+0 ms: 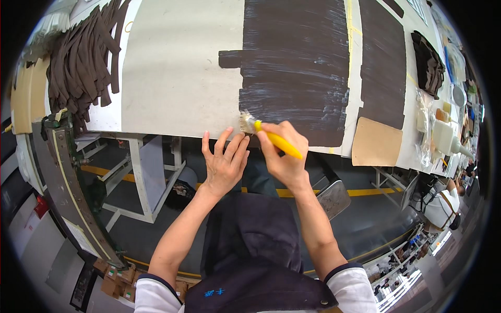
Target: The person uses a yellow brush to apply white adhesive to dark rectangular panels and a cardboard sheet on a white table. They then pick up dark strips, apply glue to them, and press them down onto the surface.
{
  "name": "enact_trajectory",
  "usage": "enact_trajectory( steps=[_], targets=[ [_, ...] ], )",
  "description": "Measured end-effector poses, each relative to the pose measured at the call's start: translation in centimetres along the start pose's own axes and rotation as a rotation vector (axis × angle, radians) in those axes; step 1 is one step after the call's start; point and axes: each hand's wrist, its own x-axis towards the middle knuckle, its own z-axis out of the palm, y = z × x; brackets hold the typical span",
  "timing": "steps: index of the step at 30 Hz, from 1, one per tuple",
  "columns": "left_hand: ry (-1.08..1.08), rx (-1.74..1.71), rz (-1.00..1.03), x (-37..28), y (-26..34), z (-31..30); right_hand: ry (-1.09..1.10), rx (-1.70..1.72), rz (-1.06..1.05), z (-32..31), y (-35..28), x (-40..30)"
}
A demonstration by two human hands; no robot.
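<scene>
My right hand (285,152) is closed around the yellow handle of a brush (276,139). The brush's pale bristles touch the lower left edge of a dark brown sheet of strips (293,78), which carries whitish streaks. My left hand (227,160) lies at the table's front edge, fingers spread and empty, its fingertips just left of and below the bristles. A short brown strip (229,59) juts out from the sheet's left side over the pale table surface (176,78).
Loose brown strips (80,58) are piled at left. To the right lie another brown sheet (382,66), a tan piece (377,143), dark folded material (428,64) and a white squeeze bottle (444,137). A metal-edged machine part (74,184) stands at lower left. A person (442,209) is at far right.
</scene>
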Motion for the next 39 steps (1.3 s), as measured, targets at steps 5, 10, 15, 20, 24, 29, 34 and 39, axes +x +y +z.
enact_trajectory(
  steps=[5, 10, 15, 20, 24, 29, 34, 39],
  targets=[
    [-0.016, -0.040, -0.007, 0.4, 0.1, -0.5, 0.249, -0.227, 0.192, -7.2, 1.0, -2.7],
    [-0.022, -0.074, -0.029, 1.2, 1.3, -1.8, 0.654, -0.134, 0.358, -18.8, -1.5, -7.8],
    [0.119, -0.228, -0.096, 1.6, 5.4, -2.5, 0.766, -0.350, 0.420, -26.4, -3.6, -14.7],
    [-0.352, -0.959, -0.608, 3.0, 16.2, 3.6, 0.934, -0.277, 0.589, -28.2, -1.8, -21.8],
    [-0.680, -1.232, -1.103, 6.5, 22.8, 7.8, 0.850, -0.245, 0.542, -30.8, 1.4, -22.2],
    [-0.643, -1.440, -1.257, 8.8, 24.5, 12.2, 0.846, -0.324, 0.400, -36.2, 6.6, -20.5],
    [-0.551, -1.364, -1.058, 9.5, 26.1, 11.2, 0.743, -0.428, 0.238, -40.1, 11.0, -17.3],
    [-0.325, -1.112, -0.514, 7.7, 29.0, 5.0, 0.731, -0.648, 0.204, -42.3, 11.6, -13.0]
  ],
)
